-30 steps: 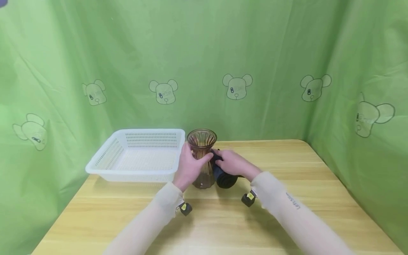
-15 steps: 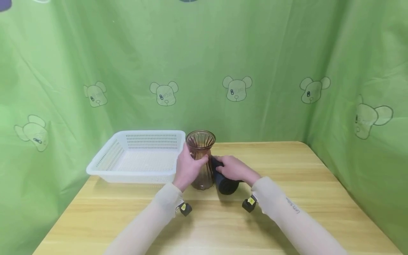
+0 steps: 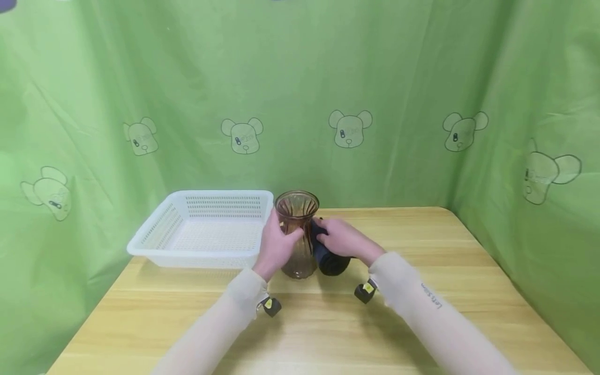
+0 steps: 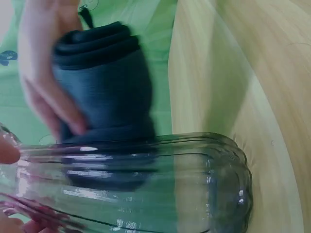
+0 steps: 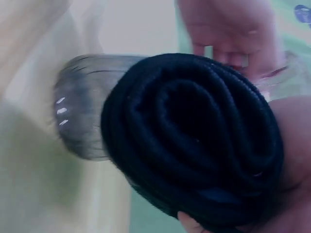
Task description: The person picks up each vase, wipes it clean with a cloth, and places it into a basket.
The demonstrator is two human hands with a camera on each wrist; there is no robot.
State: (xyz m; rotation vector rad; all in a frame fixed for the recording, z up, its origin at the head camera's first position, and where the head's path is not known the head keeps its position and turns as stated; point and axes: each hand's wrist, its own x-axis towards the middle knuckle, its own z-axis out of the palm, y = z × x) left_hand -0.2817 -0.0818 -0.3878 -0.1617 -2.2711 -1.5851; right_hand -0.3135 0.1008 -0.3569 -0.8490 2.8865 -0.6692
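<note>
A ribbed, brownish glass vase with a flared rim stands upright on the table. My left hand grips it around the upper part from the left side, thumb across the front. Against or close by its right side is a dark navy rolled-up cloth, which my right hand holds from above. The right wrist view shows the spiral end of the rolled cloth, with the vase behind it. In the left wrist view the cloth hangs off the table alongside the glass vase.
A white plastic basket with perforated walls stands to the left, its right side close to my left hand. The wooden table extends around these things. A green curtain with bear-head prints surrounds the table's back and sides.
My right hand lowered the rolled cloth toward me at half a second ago, and now it is back higher along the vase's side. My left hand keeps its grip on the vase.
</note>
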